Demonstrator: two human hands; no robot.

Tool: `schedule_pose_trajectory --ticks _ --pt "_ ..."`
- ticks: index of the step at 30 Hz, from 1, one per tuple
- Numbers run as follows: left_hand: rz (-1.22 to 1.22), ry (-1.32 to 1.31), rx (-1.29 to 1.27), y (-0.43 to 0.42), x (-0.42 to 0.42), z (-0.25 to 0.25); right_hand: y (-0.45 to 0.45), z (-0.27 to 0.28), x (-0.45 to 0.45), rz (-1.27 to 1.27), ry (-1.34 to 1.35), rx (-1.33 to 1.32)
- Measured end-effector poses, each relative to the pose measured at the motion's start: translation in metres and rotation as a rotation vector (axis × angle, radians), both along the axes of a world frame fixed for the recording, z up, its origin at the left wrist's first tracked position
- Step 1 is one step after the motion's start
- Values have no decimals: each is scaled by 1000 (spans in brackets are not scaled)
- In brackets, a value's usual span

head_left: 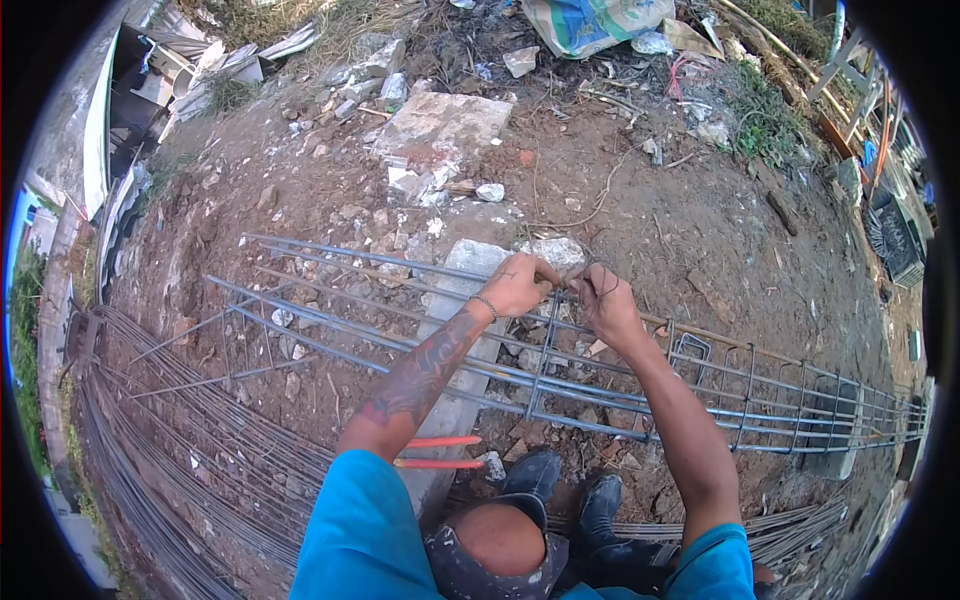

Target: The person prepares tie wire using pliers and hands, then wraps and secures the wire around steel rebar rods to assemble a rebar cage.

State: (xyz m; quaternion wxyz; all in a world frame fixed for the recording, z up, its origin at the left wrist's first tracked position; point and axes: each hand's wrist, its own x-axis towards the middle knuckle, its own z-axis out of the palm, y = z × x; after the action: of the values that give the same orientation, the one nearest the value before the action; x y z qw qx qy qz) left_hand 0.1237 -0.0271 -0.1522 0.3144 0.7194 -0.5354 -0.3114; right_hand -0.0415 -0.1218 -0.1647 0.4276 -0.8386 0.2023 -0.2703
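Observation:
A long rebar cage (pixel 590 403) lies across in front of me, its bars tied to square stirrups (pixel 540 355). At its far top bar, by the corner of a stirrup, my left hand (pixel 516 284) is closed in a pinch. What its fingertips hold is too small to make out. Close beside it, my right hand (pixel 606 305) is closed too, pinching a thin dark tie wire that loops over its fingers. The fingertips of both hands nearly meet at the bar.
A concrete block (pixel 435 490) supports the cage, with red tool handles (pixel 440 441) on it. Loose rebar (pixel 150 430) lies at left. A black crate (pixel 895 240) stands at far right. Rubble, a flat slab (pixel 445 122) and a sack (pixel 595 25) lie beyond. My boots (pixel 533 472) are below.

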Motion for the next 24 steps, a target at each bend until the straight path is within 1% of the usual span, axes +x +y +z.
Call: schedule_pose_trajectory --ticks 1,3,4,6,7,9,10,12,13,15,16,18,22,24 --pt "0 -1 -2 0 -1 0 -2 -2 3 0 -1 -2" --pt "0 -20 -30 3 -1 0 -6 -5 14 -82 -35 250" --pt "0 -20 -26 5 -3 0 -11 -4 18 -82 -34 254" --pt "58 -18 -80 9 -7 0 -22 -2 27 -30 73 315" --pt "57 -19 -77 12 -9 -2 -25 -4 31 -30 73 318" --pt "49 -115 -246 17 -14 -7 -29 -8 37 -38 145 517" --pt "51 -109 -239 20 -17 -9 -32 -9 40 -38 152 524" --pt "2 -253 -320 25 -21 -11 -41 -8 48 47 263 600" --pt "1 -247 -313 27 -24 -12 -44 -6 51 45 268 607" --pt "29 -402 -529 27 -31 -10 -52 2 59 151 413 489" --pt "26 -399 -527 28 -38 -7 -53 2 63 149 414 491" --pt "98 -501 -416 29 -48 0 -57 2 73 276 494 495" --pt "104 -462 -369 19 -36 7 -69 11 75 336 522 518" --pt "133 -84 -33 9 -21 14 -72 16 71 356 554 345"
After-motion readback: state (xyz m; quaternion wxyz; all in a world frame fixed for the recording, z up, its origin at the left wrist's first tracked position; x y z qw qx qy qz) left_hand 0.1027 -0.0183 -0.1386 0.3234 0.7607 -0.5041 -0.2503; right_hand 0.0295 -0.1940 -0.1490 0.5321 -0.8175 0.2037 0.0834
